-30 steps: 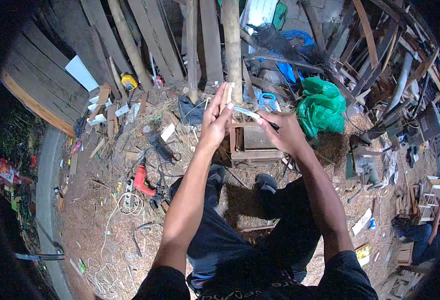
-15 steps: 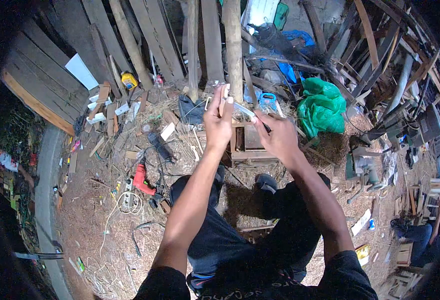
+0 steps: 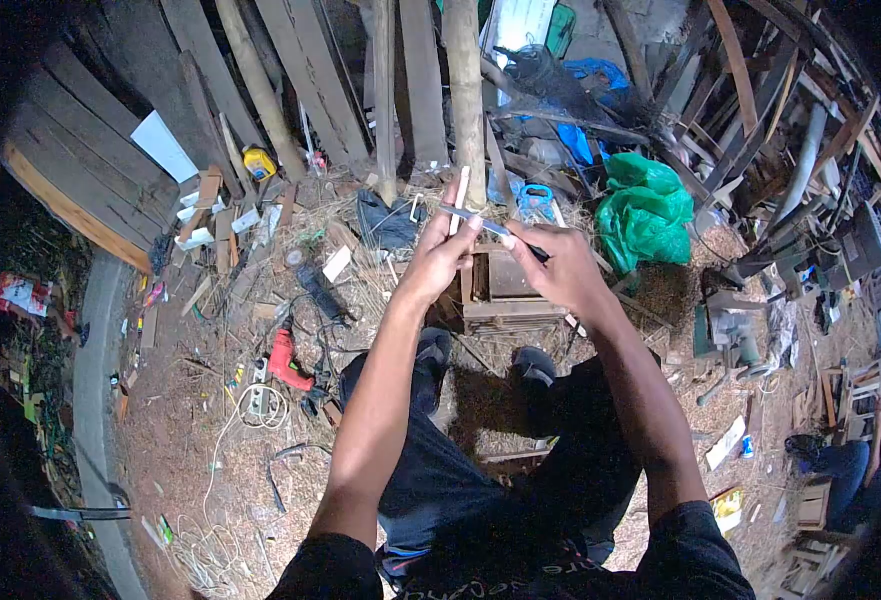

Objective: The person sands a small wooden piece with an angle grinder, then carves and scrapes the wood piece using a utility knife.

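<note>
My left hand point(image 3: 434, 262) is closed around a thin pale wooden stick point(image 3: 461, 190), which points up past the fingers. In my right hand point(image 3: 566, 268) is a knife point(image 3: 492, 227) with a dark handle, its narrow blade aimed left. That blade lies across the stick, and my left thumb is at or against it; exact contact is too small to tell. Below the hands a low wooden box-like frame point(image 3: 508, 312) stands on the ground between my feet, partly hidden by my right hand.
A red power drill point(image 3: 285, 360) and a power strip point(image 3: 258, 398) with a coiled cord lie at left. A green plastic bag point(image 3: 645, 215) is at right. Planks point(image 3: 315, 80) lean behind. A grinder-like machine point(image 3: 730, 335) and another person's legs point(image 3: 840, 470) are farther right.
My left hand has turned and lowered slightly, so more of the stick shows. The knife blade now reaches farther left across the stick, with the left thumb near it.
</note>
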Motion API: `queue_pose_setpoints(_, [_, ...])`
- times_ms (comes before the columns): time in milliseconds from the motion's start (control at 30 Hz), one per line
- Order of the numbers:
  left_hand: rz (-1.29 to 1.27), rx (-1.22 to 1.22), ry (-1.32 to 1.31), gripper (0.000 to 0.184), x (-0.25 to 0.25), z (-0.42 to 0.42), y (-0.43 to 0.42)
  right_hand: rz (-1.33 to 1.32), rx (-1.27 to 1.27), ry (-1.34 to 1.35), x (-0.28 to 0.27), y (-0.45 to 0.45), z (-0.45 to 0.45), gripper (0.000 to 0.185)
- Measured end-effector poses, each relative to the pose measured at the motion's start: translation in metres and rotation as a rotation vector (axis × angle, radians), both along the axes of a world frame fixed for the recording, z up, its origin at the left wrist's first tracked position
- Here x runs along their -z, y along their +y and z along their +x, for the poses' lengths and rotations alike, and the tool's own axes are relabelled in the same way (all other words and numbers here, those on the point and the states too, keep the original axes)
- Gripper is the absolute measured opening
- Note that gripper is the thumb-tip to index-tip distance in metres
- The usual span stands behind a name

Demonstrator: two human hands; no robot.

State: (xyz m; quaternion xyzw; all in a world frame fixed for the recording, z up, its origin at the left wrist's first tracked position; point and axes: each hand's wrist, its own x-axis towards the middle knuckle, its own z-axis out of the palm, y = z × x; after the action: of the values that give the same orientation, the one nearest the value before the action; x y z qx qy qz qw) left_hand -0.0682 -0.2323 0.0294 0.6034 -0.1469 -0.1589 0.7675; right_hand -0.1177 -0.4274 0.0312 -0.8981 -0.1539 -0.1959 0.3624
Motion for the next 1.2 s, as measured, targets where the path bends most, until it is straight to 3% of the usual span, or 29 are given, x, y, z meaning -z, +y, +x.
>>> queue_pose_setpoints(200, [0.178, 0.016, -0.237, 0.064, -0.004, 0.000, 0.003, -0.037, -0.020, 0.055, -0.006, -0.009, 0.000, 0.030])
queue_pose_setpoints(600, [0.230, -0.152, -0.364, 0.048, 0.006, -0.001, -0.008, -0.029, -0.016, -0.055, -0.003, -0.011, 0.005, 0.030])
queue_pose_setpoints(767, [0.251, -0.070, -0.393, 0.056, 0.007, 0.004, 0.001, -0.044, -0.058, -0.012, -0.005, -0.014, 0.004, 0.026])
queue_pose_setpoints(900, [0.326, -0.081, -0.589, 0.056, 0.009, 0.007, 0.002, -0.065, -0.070, -0.052, -0.002, -0.015, 0.005, 0.023])
queue_pose_setpoints(1100, [0.468, -0.102, -0.608, 0.050, -0.014, -0.004, 0.005, -0.108, -0.028, -0.068, -0.001, -0.012, 0.005, 0.023])
queue_pose_setpoints(1200, [0.660, -0.151, -0.518, 0.048, -0.014, -0.003, 0.008, -0.136, 0.002, -0.097, -0.001, -0.011, 0.005, 0.023])
